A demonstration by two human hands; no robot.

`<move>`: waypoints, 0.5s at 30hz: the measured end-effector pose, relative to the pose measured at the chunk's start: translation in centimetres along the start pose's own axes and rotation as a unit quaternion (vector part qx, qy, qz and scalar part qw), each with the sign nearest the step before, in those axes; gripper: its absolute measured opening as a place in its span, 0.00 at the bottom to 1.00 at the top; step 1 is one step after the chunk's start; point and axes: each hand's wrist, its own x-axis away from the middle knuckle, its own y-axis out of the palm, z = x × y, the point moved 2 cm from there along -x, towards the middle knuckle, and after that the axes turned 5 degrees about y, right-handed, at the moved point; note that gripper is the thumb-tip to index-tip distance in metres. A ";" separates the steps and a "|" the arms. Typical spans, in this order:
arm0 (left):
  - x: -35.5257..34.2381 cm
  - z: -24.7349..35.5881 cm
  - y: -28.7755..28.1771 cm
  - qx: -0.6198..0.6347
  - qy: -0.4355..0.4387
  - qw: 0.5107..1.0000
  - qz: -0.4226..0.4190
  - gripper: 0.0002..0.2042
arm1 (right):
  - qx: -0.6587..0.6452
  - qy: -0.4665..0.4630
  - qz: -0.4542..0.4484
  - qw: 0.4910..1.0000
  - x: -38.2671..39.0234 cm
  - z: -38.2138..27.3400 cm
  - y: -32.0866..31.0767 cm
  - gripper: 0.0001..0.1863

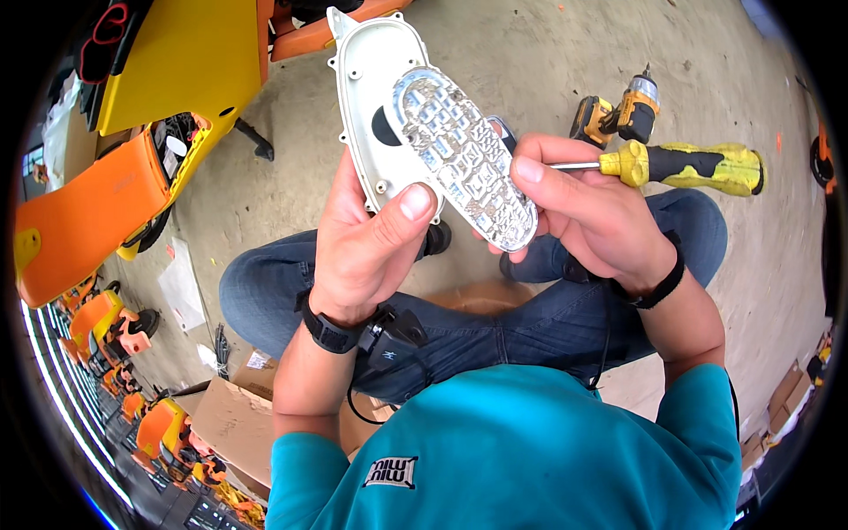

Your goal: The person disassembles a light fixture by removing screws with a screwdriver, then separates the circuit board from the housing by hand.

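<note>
My left hand (pixel 367 234) is closed on the lower end of a white elongated cover (pixel 360 119), its thumb lying on the inner face. The cover is held tilted, with small screw bosses round its rim and a dark round opening partly showing. Over its right side lies a silver, foil-like oval pad (pixel 464 155) with an embossed pattern. My right hand (pixel 596 208) pinches the pad's lower right end between thumb and fingers. That same hand also keeps a yellow-and-black screwdriver (pixel 693 168), its handle pointing right; the tip is hidden by my fingers.
A yellow-and-black cordless drill (pixel 636 110) stands on the concrete floor beyond my right hand. Yellow and orange vehicle bodywork (pixel 181 66) is at the upper left. Cardboard boxes (pixel 234 424) sit by my left elbow, and a white sheet (pixel 183 283) lies on the floor.
</note>
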 end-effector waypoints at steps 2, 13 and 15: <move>-0.1 -0.1 -0.1 0.013 -0.008 0.999 -0.034 0.36 | -0.001 0.003 -0.004 1.000 0.0 0.1 -0.1 0.14; 0.0 0.3 -0.3 0.034 -0.030 0.997 -0.064 0.36 | 0.048 -0.022 0.002 0.999 0.0 0.5 -0.2 0.15; 0.0 0.5 -0.3 0.036 -0.030 0.997 -0.067 0.36 | 0.072 -0.055 0.007 0.996 0.1 0.4 0.0 0.15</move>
